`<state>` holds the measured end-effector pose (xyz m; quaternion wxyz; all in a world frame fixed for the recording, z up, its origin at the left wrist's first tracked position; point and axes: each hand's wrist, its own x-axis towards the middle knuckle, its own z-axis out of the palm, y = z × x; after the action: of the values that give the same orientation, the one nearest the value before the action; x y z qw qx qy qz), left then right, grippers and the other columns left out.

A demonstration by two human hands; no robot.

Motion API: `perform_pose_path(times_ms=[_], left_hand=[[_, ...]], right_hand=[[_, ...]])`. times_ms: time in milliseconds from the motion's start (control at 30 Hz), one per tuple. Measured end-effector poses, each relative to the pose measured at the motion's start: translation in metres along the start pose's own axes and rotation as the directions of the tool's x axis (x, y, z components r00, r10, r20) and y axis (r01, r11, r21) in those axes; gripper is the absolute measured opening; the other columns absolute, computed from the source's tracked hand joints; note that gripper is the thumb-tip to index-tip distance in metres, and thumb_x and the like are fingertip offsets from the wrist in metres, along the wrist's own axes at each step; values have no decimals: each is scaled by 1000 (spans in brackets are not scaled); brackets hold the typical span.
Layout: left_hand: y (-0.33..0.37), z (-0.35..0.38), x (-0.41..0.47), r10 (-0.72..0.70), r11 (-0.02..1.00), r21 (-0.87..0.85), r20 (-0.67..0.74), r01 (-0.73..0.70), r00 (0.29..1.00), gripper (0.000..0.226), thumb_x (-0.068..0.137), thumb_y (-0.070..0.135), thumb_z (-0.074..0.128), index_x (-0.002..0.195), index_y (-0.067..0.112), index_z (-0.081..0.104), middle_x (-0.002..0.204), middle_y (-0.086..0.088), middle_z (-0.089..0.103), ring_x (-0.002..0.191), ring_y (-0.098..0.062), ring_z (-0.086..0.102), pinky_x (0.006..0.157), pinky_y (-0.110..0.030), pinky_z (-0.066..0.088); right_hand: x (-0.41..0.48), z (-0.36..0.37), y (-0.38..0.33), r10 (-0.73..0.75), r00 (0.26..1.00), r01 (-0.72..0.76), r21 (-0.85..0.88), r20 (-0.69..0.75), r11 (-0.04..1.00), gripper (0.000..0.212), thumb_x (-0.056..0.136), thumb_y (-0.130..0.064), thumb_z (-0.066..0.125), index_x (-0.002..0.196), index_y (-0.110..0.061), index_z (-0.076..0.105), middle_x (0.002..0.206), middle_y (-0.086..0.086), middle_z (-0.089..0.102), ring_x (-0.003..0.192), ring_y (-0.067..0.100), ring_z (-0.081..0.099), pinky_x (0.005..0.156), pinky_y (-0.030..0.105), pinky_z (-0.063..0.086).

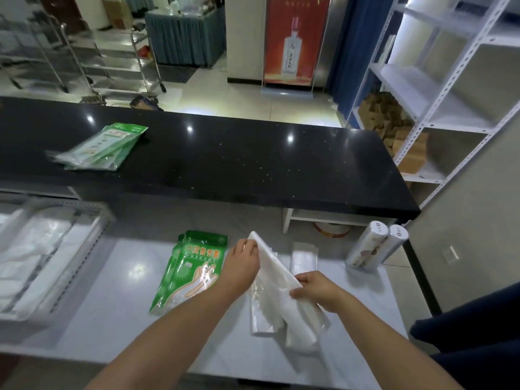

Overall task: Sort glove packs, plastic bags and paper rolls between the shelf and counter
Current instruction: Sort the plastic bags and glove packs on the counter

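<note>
A white pack of plastic bags [271, 264] is tilted above the white lower counter [112, 299]. My left hand [242, 263] grips its far end and my right hand [315, 288] grips its near end. More clear plastic bag packs [267, 316] lie under it. Green glove packs [191, 268] lie flat to the left of my left hand. A second pile of green glove packs [104, 147] rests on the black upper counter [253, 164]. Two paper rolls [374, 244] lie at the right edge of the white counter.
A grey tray [92, 229] holding white bag packs sits at the left. A small clear pack [305, 257] lies behind my right hand. A white metal shelf [439, 88] stands at the right with cardboard boxes [394, 128] on its lower levels.
</note>
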<state>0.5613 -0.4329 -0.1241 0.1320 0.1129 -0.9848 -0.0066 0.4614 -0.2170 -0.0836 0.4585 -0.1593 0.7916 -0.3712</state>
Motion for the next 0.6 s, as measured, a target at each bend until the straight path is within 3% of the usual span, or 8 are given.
perform_pose_path(times_ms=[167,433,600], left_hand=[[-33,-3,-4,-168,986,-9,-8,168,986,29,69,7,81,96,6,70,109,-5,60,102,-28,54,72,-36,53],[-67,-19,-10,-320,945,-65,42,322,947,15,85,10,70,100,7,70,119,-4,58,113,-27,51,81,-36,55],[-102,-25,-23,-389,916,-106,0,387,921,15,91,8,59,102,3,69,122,-8,59,113,-31,51,88,-41,53]], right_hand=[[-3,-10,7,8,1000,-6,-84,28,996,21,75,-13,77,96,-19,80,97,3,77,93,26,72,88,39,59],[-4,-14,2,-22,999,27,-135,39,991,21,80,-12,75,98,-21,80,95,-1,77,90,20,73,85,32,60],[-2,-13,-5,-40,997,54,-232,66,971,23,80,-11,74,100,-21,80,97,0,77,89,17,71,82,28,59]])
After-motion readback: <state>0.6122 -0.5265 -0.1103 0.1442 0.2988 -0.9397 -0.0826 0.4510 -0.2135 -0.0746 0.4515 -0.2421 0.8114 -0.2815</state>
